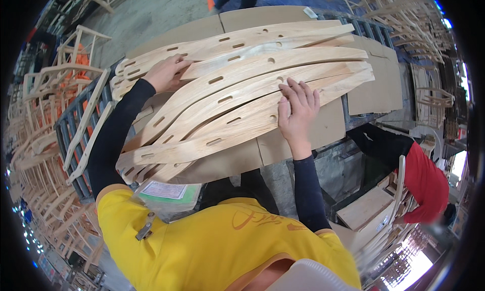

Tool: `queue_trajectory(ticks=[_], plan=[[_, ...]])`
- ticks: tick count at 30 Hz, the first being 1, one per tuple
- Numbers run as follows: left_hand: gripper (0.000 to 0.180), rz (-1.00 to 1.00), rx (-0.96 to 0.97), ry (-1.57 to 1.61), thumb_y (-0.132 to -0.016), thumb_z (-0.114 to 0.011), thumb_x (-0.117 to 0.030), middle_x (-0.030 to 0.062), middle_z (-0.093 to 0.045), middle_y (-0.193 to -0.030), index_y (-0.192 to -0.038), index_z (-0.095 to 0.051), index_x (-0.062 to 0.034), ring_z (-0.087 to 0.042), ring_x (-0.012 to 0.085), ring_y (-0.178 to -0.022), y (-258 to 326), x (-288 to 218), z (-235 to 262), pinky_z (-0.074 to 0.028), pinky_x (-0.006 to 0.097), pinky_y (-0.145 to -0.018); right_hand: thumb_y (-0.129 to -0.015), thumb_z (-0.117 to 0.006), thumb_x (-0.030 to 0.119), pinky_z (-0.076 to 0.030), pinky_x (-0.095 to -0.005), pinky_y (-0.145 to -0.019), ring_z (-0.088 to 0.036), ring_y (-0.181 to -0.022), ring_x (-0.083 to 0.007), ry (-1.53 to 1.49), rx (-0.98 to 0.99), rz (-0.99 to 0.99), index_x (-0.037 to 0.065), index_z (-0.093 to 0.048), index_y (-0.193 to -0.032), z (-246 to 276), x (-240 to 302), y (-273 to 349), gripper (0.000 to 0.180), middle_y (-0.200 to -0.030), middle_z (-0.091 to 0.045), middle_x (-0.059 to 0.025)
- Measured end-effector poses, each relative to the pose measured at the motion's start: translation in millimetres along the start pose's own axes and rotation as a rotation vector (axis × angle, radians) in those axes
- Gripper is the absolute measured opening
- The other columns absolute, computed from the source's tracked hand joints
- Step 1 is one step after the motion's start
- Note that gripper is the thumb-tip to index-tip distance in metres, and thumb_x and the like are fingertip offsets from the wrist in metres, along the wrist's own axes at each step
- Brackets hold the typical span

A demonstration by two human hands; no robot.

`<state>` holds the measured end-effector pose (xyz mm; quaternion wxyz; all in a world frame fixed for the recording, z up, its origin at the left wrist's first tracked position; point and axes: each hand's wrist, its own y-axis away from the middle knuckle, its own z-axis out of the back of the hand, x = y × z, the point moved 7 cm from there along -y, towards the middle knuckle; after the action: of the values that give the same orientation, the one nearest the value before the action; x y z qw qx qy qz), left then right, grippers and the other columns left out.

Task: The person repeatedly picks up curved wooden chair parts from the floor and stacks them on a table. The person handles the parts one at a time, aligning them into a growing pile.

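Hands down on the wood, both of them, and arranging the slotted, curved pieces looks to be the step in play. Near batch of slats fans across the cardboard, right in front of the worker; far batch of slats lies just beyond. Left hand reaches to the far batch's near edge, elbow bent wide, fingers curled over; whether it grips, one can't tell. Right hand comes up palm-down over the near batch, forearm fairly straight, fingers loosely spread and closed around nothing. Next move, by the look of it, calls for a firm hold on an edge and matched pressure from both sides.
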<state>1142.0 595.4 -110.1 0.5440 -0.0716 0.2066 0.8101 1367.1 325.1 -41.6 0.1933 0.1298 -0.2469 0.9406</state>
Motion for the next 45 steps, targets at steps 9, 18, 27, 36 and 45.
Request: queue_trajectory(ticks=[9,18,27,36,45], plan=[[0.059,-0.034,-0.155,0.065,-0.078,-0.066,-0.001,0.0164,-0.057,-0.129,-0.134,-0.05,-0.0068,-0.054,0.0368,-0.117,12,32,-2,-0.046,0.042,-0.099,-0.087,-0.057,0.022,-0.025,-0.0507,-0.112,-0.05,-0.125,-0.0279,0.036,0.023,0.024,0.017,-0.069,-0.112,-1,5,0,0.028,-0.125,-0.064,-0.0024],[0.052,0.066,-0.209,-0.178,-0.08,-0.065,-0.001,0.0151,-0.055,-0.128,-0.131,-0.052,-0.0067,-0.052,0.0354,-0.119,27,9,4,-0.044,0.043,-0.101,-0.087,-0.058,0.021,-0.027,-0.0505,-0.112,-0.052,-0.123,-0.0275,-0.003,-0.039,0.033,0.017,-0.07,-0.108,2,6,2,0.025,-0.123,-0.065,-0.0028],[0.067,-0.347,-0.23,0.27,-0.082,-0.075,-0.032,0.0199,-0.053,-0.123,-0.131,-0.048,0.0035,-0.051,0.0354,-0.118,91,-194,-1,-0.044,0.042,-0.099,-0.088,-0.058,0.02,-0.03,-0.0492,-0.11,-0.053,-0.122,-0.0282,0.001,-0.106,0.03,0.016,-0.07,-0.109,5,-1,11,0.024,-0.121,-0.065,-0.0037],[0.057,-0.116,-0.161,0.551,-0.081,-0.075,-0.033,0.0177,-0.053,-0.103,-0.117,-0.052,0.0038,-0.056,0.0338,-0.097,84,-175,1,-0.048,0.038,-0.083,-0.097,-0.046,0.017,-0.029,-0.0455,-0.114,-0.036,-0.137,-0.0386,-0.371,-0.554,-0.313,0.001,-0.05,-0.134,27,-30,53,0.041,-0.147,-0.038,-0.0245],[0.061,-0.173,-0.336,0.544,-0.086,-0.072,-0.031,0.0208,-0.06,-0.124,-0.131,-0.048,0.002,-0.059,0.0302,-0.116,7,-72,75,-0.048,0.038,-0.094,-0.095,-0.053,0.034,-0.017,-0.0593,-0.115,-0.027,-0.143,-0.0403,0.097,-0.028,-0.111,0.018,-0.046,-0.144,-24,-11,23,0.052,-0.153,-0.036,-0.0137]])
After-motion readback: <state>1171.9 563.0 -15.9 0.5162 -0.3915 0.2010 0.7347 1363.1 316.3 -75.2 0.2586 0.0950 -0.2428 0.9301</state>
